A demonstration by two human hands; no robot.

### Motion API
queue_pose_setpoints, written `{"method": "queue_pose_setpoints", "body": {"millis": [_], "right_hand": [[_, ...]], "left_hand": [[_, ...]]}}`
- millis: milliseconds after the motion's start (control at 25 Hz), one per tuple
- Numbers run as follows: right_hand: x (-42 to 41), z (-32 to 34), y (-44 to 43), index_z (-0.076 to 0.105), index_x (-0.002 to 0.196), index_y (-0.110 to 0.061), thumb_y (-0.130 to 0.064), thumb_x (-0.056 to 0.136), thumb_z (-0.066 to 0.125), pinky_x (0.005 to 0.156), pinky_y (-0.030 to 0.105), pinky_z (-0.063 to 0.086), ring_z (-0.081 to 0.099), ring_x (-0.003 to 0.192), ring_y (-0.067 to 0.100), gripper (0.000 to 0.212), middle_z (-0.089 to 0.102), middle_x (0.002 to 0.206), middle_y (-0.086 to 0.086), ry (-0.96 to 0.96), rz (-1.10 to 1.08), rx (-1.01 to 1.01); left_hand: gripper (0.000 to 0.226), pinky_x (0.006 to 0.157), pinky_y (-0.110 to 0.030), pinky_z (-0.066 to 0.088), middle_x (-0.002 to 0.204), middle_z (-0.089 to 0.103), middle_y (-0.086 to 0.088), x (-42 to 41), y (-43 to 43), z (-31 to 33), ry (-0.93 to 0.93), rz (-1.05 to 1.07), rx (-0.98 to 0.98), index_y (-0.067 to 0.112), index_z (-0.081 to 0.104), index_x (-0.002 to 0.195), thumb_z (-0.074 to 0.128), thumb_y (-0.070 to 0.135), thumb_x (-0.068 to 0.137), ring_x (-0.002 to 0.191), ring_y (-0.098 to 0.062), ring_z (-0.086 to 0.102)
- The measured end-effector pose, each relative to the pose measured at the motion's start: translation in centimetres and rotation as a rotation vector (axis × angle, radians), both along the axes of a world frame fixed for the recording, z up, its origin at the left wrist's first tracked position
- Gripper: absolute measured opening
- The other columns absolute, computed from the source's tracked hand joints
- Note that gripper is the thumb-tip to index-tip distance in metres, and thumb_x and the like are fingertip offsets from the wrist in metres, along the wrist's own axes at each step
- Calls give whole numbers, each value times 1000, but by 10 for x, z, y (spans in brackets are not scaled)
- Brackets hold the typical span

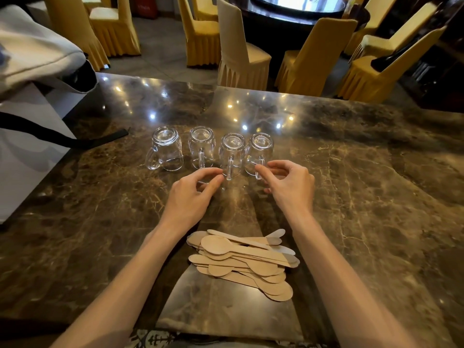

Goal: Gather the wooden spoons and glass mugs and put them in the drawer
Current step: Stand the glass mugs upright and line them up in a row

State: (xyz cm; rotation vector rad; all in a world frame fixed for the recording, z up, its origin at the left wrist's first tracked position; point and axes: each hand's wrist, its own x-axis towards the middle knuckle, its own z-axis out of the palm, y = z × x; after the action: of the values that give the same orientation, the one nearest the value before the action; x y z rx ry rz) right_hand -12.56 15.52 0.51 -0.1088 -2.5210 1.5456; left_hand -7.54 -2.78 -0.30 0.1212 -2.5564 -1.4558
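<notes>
Several clear glass mugs stand upside down in a row on the dark marble table (pixel 351 187); the leftmost mug (pixel 166 149) sits slightly apart, and the rightmost mug (pixel 259 151) has its handle facing me. My left hand (pixel 193 194) hovers just below the second and third mugs, fingers curled and apart, holding nothing. My right hand (pixel 288 187) has thumb and fingertip right at the rightmost mug's handle, not clearly gripping it. A pile of flat wooden spoons (pixel 243 259) lies between my forearms near the table's front. No drawer is in view.
A white bag with black straps (pixel 32 136) lies on the table's left side. Yellow-covered chairs (pixel 241 56) and a round dark table (pixel 296 13) stand beyond the far edge.
</notes>
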Motion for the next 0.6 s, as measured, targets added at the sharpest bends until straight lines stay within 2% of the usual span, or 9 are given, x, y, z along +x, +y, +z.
{"method": "queue_pose_setpoints", "body": {"millis": [120, 240, 440, 600], "right_hand": [[16, 6, 7, 70, 96, -19, -35, 75, 75, 60, 25, 59, 66, 73, 0, 27, 70, 81, -10, 63, -52, 6], [40, 13, 3, 68, 90, -26, -31, 78, 73, 67, 28, 59, 65, 74, 0, 14, 67, 79, -17, 104, -86, -55], [97, 19, -12, 71, 88, -19, -24, 80, 72, 55, 23, 55, 66, 61, 9, 9, 73, 77, -2, 14, -150, -517], [145, 13, -24, 70, 88, -15, -24, 82, 69, 52, 19, 52, 62, 58, 8, 11, 72, 73, -4, -65, -204, -771]], "left_hand": [[24, 68, -10, 45, 97, 64, 18, 20, -18, -3, 45, 62, -69, 31, 64, 111, 56, 36, 89, 86, 5, 60], [24, 79, -19, 44, 106, 63, 12, 39, -37, -11, 45, 89, -181, 29, 63, 113, 55, 33, 90, 92, 0, 57], [33, 103, -39, 36, 128, 59, -5, 66, -62, -25, 25, 35, -538, 16, 61, 120, 56, 29, 90, 120, -22, 49], [44, 107, -42, 31, 137, 50, -9, 87, -73, -36, -6, -23, -696, 16, 54, 129, 53, 38, 91, 127, -25, 43]]}}
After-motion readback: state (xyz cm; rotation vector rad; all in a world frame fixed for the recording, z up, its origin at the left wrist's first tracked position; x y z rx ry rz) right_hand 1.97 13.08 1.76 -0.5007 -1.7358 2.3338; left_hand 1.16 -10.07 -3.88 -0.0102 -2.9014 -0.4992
